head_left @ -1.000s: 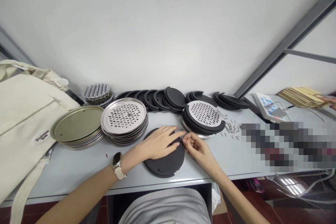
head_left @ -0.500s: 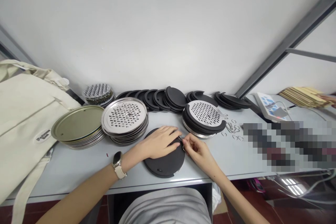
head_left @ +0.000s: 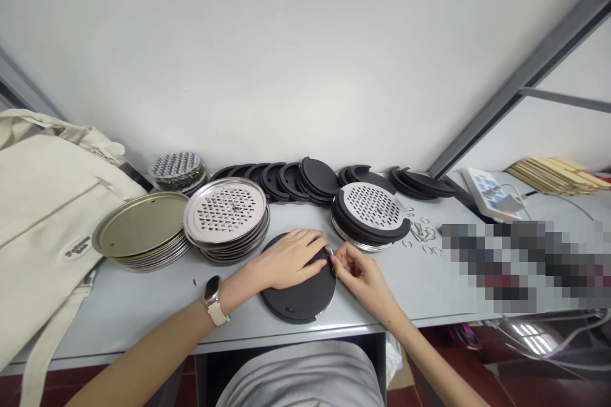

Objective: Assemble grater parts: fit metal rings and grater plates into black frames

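A round black lid-like disc (head_left: 300,297) lies flat at the table's front edge, with a small hole near its lower rim. My left hand (head_left: 293,257) rests palm down across its top, fingers spread, thumb and index finger close to the right rim. There my right hand (head_left: 358,270) pinches a small silver metal carabiner clip (head_left: 330,251) between thumb and fingers, against the disc's edge. The fingers partly cover the clip, so I cannot tell whether it passes through a hole.
Round grater plates (head_left: 226,210) are stacked behind my left hand, beside olive lids (head_left: 143,222). Behind the disc stand black rims (head_left: 281,181) and a grater in a black holder (head_left: 375,206). Loose metal rings and clips (head_left: 422,232) lie right. A cream bag (head_left: 57,203) fills the left.
The silver clip shows more clearly now, tipped up between the right fingertips at the disc's rim. Both hands have stayed almost in place.
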`<state>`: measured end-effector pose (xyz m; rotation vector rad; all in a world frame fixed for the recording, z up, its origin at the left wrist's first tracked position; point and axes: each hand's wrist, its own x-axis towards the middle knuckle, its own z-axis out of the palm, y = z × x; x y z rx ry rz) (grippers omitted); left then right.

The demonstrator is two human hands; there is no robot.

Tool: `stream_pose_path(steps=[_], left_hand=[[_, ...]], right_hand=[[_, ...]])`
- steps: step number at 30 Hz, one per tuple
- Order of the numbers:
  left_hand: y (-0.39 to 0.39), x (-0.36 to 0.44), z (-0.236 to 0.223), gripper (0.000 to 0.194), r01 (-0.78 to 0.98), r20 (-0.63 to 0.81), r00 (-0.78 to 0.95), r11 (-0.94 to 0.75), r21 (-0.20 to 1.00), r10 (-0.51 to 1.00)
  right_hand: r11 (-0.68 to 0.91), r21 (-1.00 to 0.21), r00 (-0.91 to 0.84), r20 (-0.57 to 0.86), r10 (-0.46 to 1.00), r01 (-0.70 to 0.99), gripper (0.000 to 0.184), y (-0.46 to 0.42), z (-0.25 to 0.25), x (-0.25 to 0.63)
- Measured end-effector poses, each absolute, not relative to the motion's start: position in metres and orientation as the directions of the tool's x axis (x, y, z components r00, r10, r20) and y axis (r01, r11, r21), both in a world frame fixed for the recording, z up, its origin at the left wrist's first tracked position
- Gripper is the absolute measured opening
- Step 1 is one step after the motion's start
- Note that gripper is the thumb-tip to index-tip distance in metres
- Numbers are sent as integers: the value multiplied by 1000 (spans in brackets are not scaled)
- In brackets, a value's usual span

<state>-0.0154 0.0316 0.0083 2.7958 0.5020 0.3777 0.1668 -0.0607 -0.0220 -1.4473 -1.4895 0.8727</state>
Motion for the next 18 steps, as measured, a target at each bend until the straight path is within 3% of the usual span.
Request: stream_pose_path(steps=[18], left_hand=[[32,-18,11,36,290,188,913,-898,331,363]], right_hand=[[128,-866,28,162,986,483,25,-63,-18,161]])
